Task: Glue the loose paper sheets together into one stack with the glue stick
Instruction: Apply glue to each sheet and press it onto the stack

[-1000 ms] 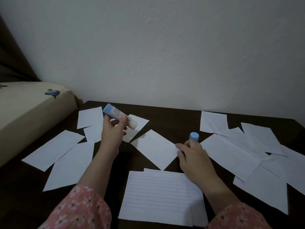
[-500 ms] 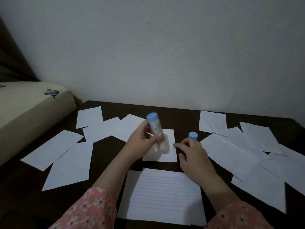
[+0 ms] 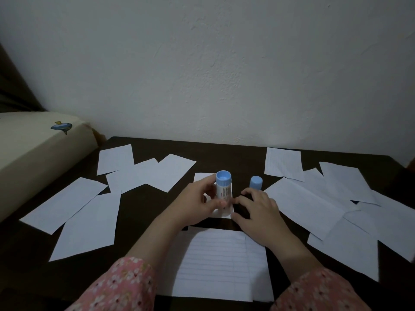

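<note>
My left hand (image 3: 197, 199) grips a white glue stick (image 3: 223, 187) with a blue base, held upright and upside down, its tip pressed onto a small white sheet (image 3: 202, 177) at the table's middle. My right hand (image 3: 258, 212) lies flat with fingers spread, pinning that sheet's right edge. The blue cap (image 3: 256, 182) stands on the table just behind my right fingers. A stack of lined sheets (image 3: 220, 263) lies near the front edge between my forearms.
Loose white sheets lie scattered on the dark table (image 3: 229, 153): several at the left (image 3: 87, 221) and several overlapping at the right (image 3: 314, 203). A cream mattress (image 3: 33, 149) borders the table's left side. A white wall stands behind.
My left hand carried the glue stick from the far left to the centre and turned it upright, tip down on the small sheet. That sheet turned straight. My right hand stayed put.
</note>
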